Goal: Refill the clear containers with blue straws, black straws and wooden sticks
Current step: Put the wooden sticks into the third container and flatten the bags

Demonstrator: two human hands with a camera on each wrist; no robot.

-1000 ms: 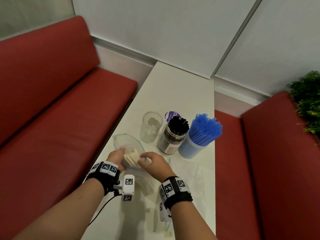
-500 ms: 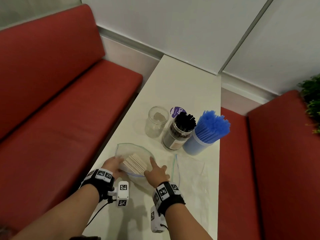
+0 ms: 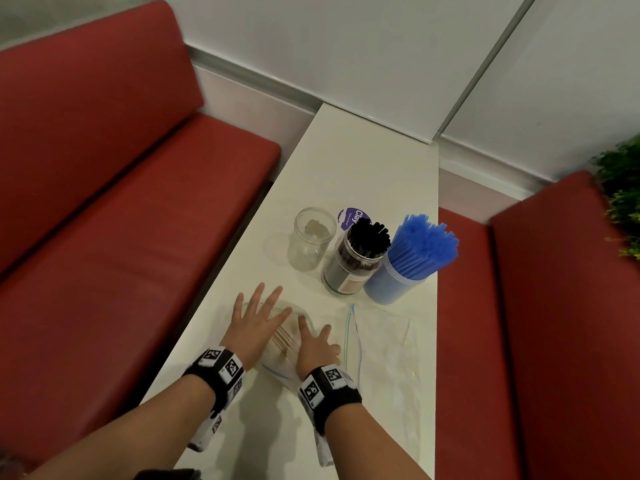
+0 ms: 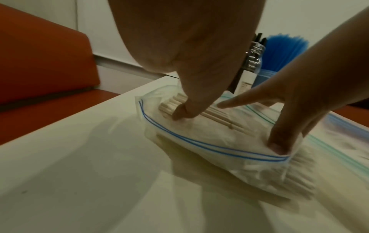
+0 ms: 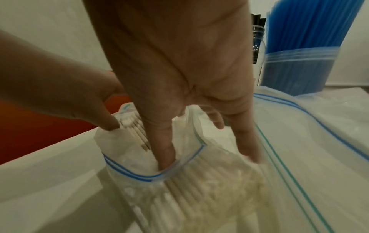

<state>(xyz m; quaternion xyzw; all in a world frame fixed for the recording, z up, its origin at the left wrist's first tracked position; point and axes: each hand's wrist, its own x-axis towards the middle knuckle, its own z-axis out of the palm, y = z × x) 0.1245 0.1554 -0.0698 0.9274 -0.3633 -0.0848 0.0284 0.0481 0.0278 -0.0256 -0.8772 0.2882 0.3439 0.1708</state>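
A clear zip bag (image 3: 277, 367) of wooden sticks (image 3: 282, 341) lies on the white table (image 3: 363, 174). My left hand (image 3: 263, 313) lies on it with fingers spread straight, and its thumb (image 4: 182, 111) presses the stick ends. My right hand (image 3: 317, 337) rests flat on the bag's right side. Its thumb (image 5: 165, 157) sits inside the bag's mouth, with a finger (image 5: 247, 149) outside on the plastic. Behind stand an empty clear jar (image 3: 313, 237), a jar of black straws (image 3: 360, 258) and a container of blue straws (image 3: 405, 268).
An empty flat zip bag (image 3: 384, 344) lies right of my hands. A purple lid (image 3: 353, 216) sits behind the jars. Red benches (image 3: 121, 220) flank the narrow table on both sides, and a green plant (image 3: 623, 188) is at the far right.
My left hand has moved from the bag's left edge onto the sticks, fingers spread. My right hand has flattened onto the bag. The bag has shifted a little.
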